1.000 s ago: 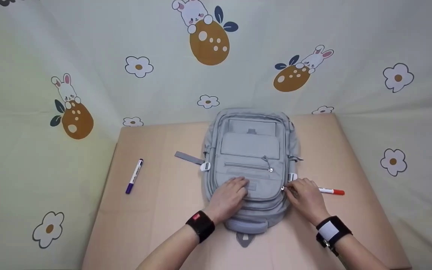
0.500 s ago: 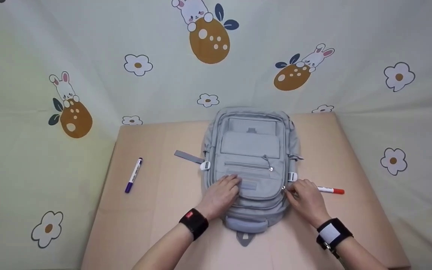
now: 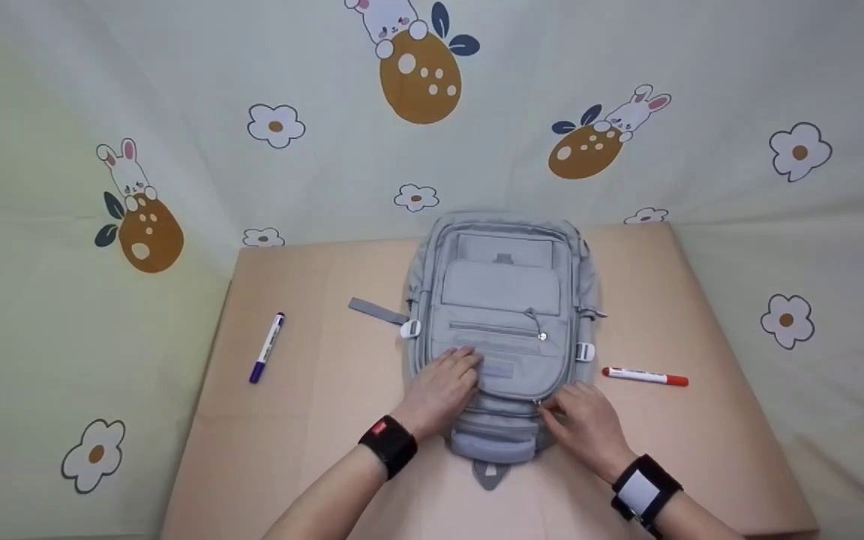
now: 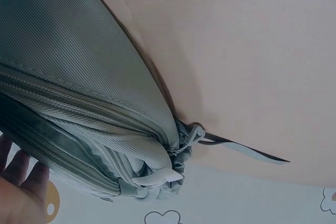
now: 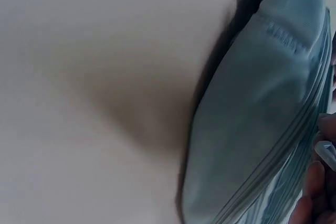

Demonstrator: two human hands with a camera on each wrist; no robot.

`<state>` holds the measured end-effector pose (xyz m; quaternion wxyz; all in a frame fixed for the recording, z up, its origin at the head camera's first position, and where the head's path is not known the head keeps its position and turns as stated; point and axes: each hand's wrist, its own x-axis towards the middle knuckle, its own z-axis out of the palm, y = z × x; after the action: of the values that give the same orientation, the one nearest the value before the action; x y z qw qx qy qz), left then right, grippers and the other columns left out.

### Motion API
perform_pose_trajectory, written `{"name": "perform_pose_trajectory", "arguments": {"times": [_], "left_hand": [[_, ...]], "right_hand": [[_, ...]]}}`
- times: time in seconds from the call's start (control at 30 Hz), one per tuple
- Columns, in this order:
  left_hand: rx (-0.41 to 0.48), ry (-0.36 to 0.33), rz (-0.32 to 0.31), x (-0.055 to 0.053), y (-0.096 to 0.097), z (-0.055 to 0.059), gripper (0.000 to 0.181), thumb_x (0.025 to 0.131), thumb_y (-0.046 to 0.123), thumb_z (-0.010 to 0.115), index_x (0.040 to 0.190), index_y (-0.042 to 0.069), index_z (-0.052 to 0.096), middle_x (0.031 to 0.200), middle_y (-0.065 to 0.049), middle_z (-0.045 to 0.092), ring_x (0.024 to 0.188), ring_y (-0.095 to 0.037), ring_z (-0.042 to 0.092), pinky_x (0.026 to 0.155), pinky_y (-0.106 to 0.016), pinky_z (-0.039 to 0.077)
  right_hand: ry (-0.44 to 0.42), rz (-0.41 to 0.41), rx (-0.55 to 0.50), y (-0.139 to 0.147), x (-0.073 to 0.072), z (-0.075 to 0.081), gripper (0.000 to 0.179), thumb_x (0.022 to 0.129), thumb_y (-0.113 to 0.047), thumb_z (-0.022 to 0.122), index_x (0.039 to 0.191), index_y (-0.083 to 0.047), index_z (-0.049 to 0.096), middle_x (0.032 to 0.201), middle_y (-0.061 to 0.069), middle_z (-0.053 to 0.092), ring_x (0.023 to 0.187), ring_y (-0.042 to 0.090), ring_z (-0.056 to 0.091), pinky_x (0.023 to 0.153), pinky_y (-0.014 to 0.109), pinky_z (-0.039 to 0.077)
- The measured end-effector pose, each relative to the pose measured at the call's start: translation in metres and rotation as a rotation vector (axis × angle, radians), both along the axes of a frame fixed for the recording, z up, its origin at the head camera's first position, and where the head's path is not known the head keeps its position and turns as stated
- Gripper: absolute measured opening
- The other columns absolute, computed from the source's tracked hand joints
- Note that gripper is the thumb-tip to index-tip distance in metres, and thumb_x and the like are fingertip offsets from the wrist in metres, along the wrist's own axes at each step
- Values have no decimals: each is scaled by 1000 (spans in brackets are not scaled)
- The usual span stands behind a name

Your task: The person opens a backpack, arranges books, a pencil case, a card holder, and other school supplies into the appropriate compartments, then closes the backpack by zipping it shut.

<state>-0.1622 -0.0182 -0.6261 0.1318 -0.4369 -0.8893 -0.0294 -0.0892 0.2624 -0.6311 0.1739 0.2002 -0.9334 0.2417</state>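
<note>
A grey backpack (image 3: 499, 289) lies front side up, its top handle (image 3: 493, 446) toward me. My left hand (image 3: 438, 394) rests on the lower left of the front pocket, fingers laid across the fabric; in the left wrist view, its fingers (image 4: 35, 182) touch the bag beside a zipper track. At the pocket's lower right corner, my right hand (image 3: 588, 424) pinches a small metal zipper pull (image 3: 538, 403). The right wrist view shows that silver pull (image 5: 326, 154) between thumb and fingers. How far this zipper is undone cannot be made out.
On the tan tabletop (image 3: 312, 450), a purple-capped marker (image 3: 267, 347) lies left of the bag and a red marker (image 3: 646, 376) lies right. A grey strap (image 3: 376, 310) sticks out leftward. Patterned cloth (image 3: 327, 180) surrounds the table's back and sides.
My right hand has moved down and left around the pocket corner with the zipper pull, uncovering the red marker. The left hand shifted slightly left, then stayed.
</note>
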Motion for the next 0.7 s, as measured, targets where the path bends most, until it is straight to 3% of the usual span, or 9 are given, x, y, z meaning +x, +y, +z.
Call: {"name": "perform_pose_trajectory", "arguments": {"times": [0.27,0.5,0.7], "left_hand": [[53,15,-39,-2,-3,0,14,101,25,63,101,12,66,139,-9,61,136,-28,51,115,-42,37],[134,75,-66,-7,-22,-2,6,97,15,65,99,10,66,133,-11,64,130,-30,56,112,-43,41],[111,88,-18,-14,-47,-3,5,94,6,63,98,6,65,135,-12,63,131,-30,56,111,-43,43]], "right_hand": [[4,-11,4,-8,0,-2,22,76,-11,89,85,-22,71,81,-12,66,75,7,58,65,29,46],[-41,-17,-26,-8,0,-1,21,79,-14,88,89,-23,72,85,-14,68,78,5,58,67,28,47],[-105,-68,-36,-8,2,2,21,79,-15,88,88,-25,71,85,-16,67,78,3,55,66,27,46]]}}
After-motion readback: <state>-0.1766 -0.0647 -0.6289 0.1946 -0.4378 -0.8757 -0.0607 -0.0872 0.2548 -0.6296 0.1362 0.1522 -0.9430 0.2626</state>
